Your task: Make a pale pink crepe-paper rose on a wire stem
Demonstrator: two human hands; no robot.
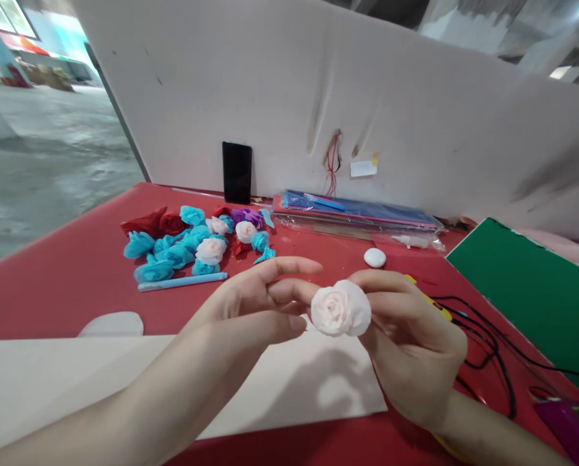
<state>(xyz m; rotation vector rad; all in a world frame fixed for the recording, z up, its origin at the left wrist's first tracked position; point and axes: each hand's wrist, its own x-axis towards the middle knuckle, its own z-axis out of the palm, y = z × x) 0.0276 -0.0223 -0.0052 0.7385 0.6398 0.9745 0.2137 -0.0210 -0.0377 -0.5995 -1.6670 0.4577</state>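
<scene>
A pale pink, nearly white paper rose (338, 309) is held up in front of me over the white sheet of paper (90, 382). My right hand (410, 336) pinches it from the right side, with fingers and thumb closed around its base, which is largely hidden. My left hand (255, 307) reaches in from the left, with its fingers spread apart and curved. Its fingertips come close to the bloom's left edge; whether they touch it I cannot tell. A rounded white paper piece (114, 324) lies at the sheet's far edge.
Blue, red, purple and pink paper flowers (175, 249) are heaped at the left behind a light-blue pen (182, 281). A black phone (237, 173) leans on the white panel. Wrapped paper sheets (357, 210), a white oval object (375, 257), black cables (488, 343) and a green board (527, 291) lie around.
</scene>
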